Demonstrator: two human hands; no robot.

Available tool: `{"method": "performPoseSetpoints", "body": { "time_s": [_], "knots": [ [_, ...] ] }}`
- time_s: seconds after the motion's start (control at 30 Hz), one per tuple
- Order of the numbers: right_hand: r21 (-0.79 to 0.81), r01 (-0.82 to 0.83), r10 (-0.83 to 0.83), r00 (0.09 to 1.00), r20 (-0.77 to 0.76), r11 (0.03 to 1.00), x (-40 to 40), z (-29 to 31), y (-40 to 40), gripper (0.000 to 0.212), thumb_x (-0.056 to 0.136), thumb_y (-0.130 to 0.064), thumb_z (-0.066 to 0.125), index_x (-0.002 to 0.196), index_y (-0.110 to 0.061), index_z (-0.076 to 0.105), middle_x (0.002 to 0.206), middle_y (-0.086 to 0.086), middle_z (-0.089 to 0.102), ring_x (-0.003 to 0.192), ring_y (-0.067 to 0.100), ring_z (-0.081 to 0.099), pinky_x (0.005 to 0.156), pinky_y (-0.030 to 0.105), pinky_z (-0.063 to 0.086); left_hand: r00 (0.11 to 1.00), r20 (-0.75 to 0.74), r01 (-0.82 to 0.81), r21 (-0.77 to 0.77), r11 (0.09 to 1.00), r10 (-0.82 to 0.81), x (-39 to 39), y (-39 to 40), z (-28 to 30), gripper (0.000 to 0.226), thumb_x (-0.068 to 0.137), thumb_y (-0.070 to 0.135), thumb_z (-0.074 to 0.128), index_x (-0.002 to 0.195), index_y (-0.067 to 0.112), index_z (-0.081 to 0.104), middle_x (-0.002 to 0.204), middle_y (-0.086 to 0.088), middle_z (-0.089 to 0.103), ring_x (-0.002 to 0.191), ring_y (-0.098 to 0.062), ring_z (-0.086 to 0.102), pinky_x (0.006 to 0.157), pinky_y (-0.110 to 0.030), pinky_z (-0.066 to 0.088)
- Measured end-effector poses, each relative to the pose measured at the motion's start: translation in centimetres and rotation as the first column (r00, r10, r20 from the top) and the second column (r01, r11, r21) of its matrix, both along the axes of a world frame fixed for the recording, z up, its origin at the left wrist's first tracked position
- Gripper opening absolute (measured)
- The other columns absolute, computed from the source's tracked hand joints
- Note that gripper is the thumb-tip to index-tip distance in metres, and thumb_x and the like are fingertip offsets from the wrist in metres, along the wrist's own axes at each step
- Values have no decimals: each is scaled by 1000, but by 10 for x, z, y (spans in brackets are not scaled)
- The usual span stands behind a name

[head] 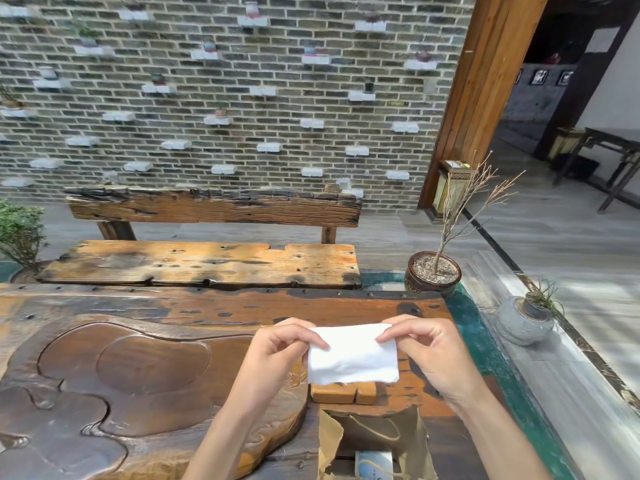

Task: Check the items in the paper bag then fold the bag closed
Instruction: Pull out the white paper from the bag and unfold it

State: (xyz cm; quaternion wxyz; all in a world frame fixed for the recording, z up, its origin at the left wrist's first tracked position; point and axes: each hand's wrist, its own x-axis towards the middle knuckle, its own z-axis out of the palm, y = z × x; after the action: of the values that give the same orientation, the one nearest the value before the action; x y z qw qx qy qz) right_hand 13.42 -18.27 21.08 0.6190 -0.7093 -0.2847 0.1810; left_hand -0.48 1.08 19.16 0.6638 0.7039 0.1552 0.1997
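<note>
A white rectangular tissue or cloth (351, 355) is held up above the wooden table (173, 341). My left hand (277, 351) pinches its upper left corner and my right hand (429, 348) pinches its upper right corner. Below, at the bottom edge of the view, a brown paper bag (408, 441) stands open on the table. Inside the bag a light-coloured box (374, 464) shows partly; the rest of the bag's contents is hidden.
An orange wooden block (343, 393) lies on the table just beyond the bag, under the tissue. A wooden bench (207, 261) stands behind the table before a brick wall. Two potted plants (433, 275) (526, 320) sit on the floor at right.
</note>
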Motion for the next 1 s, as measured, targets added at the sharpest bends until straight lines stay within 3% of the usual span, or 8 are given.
{"method": "performPoseSetpoints", "body": {
  "time_s": [0.13,0.2,0.3,0.5,0.7,0.87,0.93,1.0],
  "knots": [
    [23,7,-4,993,-115,1000,-4,-1,0,27,99,-9,55,113,-28,69,101,3,79,99,16,72,83,33,56,999,31,-19,-14,1000,19,1,0,-4,43,89,-14,47,71,7,79,91,0,70,82,-16,61,64,-25,39],
    [51,45,-30,966,-255,998,-5,-3,2,24,99,-23,53,120,-28,64,101,11,77,98,24,72,84,39,55,999,26,-28,-21,999,29,2,0,-5,41,91,-12,47,73,7,79,92,0,70,85,-19,62,68,-30,39],
    [37,31,-17,942,-336,999,-7,-5,5,37,88,-39,59,118,-19,68,103,12,77,94,23,71,78,33,54,999,19,-39,-25,999,39,2,-2,-4,40,92,-11,47,73,6,79,90,2,70,71,-9,59,61,-22,38],
    [-17,40,-43,953,-301,999,-10,-7,9,11,89,-11,69,99,-9,74,94,12,79,92,25,72,71,32,52,998,53,-43,-47,998,46,1,-6,-4,33,88,-16,47,68,-4,71,86,-8,68,53,1,52,49,-10,37],
    [-39,62,-68,978,-199,997,-8,-4,9,23,84,-9,75,103,-21,70,88,7,80,89,20,74,78,33,52,997,64,-41,-106,993,48,1,-8,-4,32,91,-12,44,74,1,68,80,-3,65,58,-2,51,52,-12,38],
    [29,107,-99,974,-205,994,-8,-3,9,21,84,-5,74,101,-17,71,84,5,79,79,9,72,72,26,50,992,76,-74,-303,950,102,6,-16,-8,16,98,21,54,112,23,63,96,-5,69,88,-20,65,80,-37,50],
    [26,97,-90,976,-200,995,-7,-3,10,21,85,-6,74,102,-17,70,86,5,80,83,12,74,71,25,52,994,31,-92,-268,959,104,8,-21,-11,26,90,41,63,112,28,65,102,-5,68,95,-22,63,85,-42,48],
    [29,97,-90,977,-191,995,-7,-2,10,21,85,-7,74,102,-17,70,87,4,79,83,11,73,69,21,53,995,36,-72,-315,946,88,10,-27,-10,29,86,35,69,107,16,69,93,-5,69,89,-22,63,78,-37,48]
  ]
}}
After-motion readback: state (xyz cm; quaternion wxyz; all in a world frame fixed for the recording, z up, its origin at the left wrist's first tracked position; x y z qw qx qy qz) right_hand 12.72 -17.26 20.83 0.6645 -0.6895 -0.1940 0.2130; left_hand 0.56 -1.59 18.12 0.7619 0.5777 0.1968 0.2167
